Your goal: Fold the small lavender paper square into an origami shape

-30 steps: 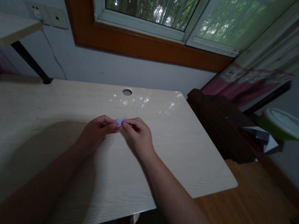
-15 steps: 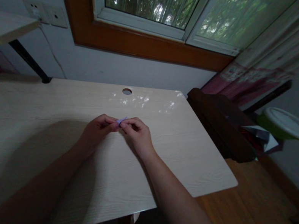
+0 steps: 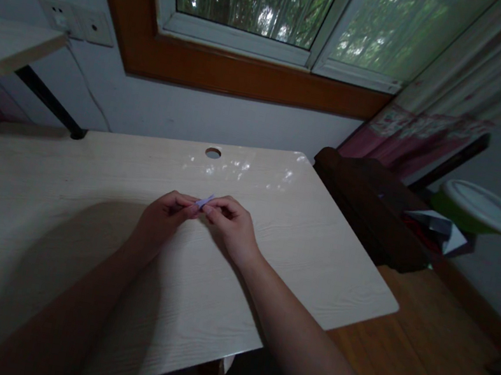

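Observation:
Both of my hands meet over the middle of a pale wooden desk (image 3: 59,199). My left hand (image 3: 162,217) and my right hand (image 3: 231,226) each pinch one end of a small folded purple paper piece (image 3: 204,201), held just above the desk top. Fingers of both hands are curled closed round it. Most of the paper is hidden behind my fingertips; only a thin purple sliver shows.
A round cable hole (image 3: 212,152) sits near the desk's far edge. A dark wooden chair (image 3: 367,208) stands to the right, with a green-rimmed bowl (image 3: 481,212) and curtain beyond it. A window is above, wall sockets (image 3: 76,21) and a shelf (image 3: 4,44) at left.
The purple paper has turned between my fingertips, from a broader face to a thin edge-on sliver. My hands have stayed in the same spot.

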`<state>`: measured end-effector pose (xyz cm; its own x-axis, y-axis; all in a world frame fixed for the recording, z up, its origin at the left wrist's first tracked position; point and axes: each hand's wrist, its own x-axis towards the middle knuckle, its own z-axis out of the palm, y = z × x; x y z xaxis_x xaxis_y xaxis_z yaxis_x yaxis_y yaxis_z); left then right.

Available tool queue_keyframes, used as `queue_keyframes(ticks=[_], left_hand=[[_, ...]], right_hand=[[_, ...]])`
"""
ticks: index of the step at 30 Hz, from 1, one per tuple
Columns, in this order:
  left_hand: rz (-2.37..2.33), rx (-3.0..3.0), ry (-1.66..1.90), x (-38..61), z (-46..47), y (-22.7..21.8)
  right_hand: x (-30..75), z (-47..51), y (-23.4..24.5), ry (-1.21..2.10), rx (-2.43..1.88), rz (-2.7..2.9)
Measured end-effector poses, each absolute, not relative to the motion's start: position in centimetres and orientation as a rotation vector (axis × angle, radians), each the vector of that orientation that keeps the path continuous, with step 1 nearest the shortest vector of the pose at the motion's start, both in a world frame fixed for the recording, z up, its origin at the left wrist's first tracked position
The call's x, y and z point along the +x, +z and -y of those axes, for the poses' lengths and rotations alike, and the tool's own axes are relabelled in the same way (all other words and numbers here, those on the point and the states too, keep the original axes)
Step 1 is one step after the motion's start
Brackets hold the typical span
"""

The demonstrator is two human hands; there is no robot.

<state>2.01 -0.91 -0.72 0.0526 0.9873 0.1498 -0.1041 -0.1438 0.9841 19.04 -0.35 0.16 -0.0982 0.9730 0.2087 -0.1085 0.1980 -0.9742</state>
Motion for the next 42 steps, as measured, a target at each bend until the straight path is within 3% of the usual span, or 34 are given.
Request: queue_keyframes(ticks=[6, 21, 42], left_hand=[[-0.994, 1.423, 1.338, 1.8, 0.6, -1.5], [-0.998, 1.534, 1.223, 1.8, 1.4, 0.7], [-1.152, 1.522, 1.201, 1.8, 1.3, -0.2]], right_hand=[[19.1, 0.3, 0.0, 1.213, -0.951, 1.306], [19.8, 0.7, 0.9, 0.907, -0.921, 1.658], [19.8, 0.8, 0.7, 0.891, -0.973, 1.685]])
